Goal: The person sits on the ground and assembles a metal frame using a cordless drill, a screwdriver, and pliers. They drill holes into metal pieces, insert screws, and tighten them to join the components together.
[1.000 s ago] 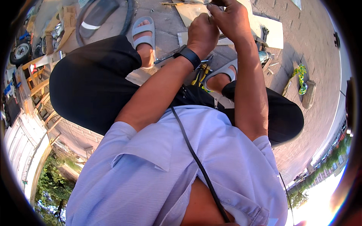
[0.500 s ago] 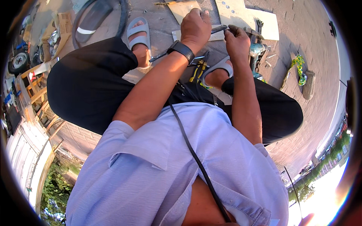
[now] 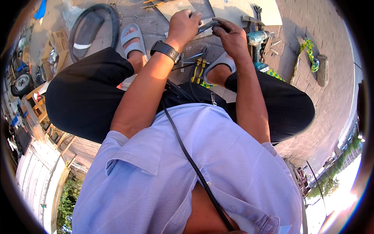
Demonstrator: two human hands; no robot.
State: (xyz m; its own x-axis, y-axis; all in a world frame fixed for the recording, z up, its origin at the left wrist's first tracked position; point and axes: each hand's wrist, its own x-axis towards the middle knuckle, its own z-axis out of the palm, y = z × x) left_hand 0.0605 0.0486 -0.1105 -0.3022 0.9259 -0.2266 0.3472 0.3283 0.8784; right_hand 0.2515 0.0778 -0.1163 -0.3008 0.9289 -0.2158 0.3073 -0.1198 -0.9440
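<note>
My left hand [image 3: 186, 24], with a dark watch on its wrist, is closed around one end of a short dark metal piece [image 3: 208, 26]. My right hand [image 3: 230, 36] grips the other end with its fingertips. Both hands are held out over my knees, above the paved ground between my feet in grey sandals. What exactly the dark piece is, I cannot tell.
A teal cordless drill [image 3: 258, 43] stands just right of my right hand. Yellow-handled pliers [image 3: 199, 68] and loose metal bits lie between my feet. Board pieces [image 3: 249, 9] lie beyond, a black tyre [image 3: 95, 27] at the left, a stone [image 3: 322, 70] and a green-yellow strap [image 3: 307, 48] at the right.
Both hands have come down and toward me from the top of the view. The right hand has shifted rightward, and the dark piece now spans between the two hands.
</note>
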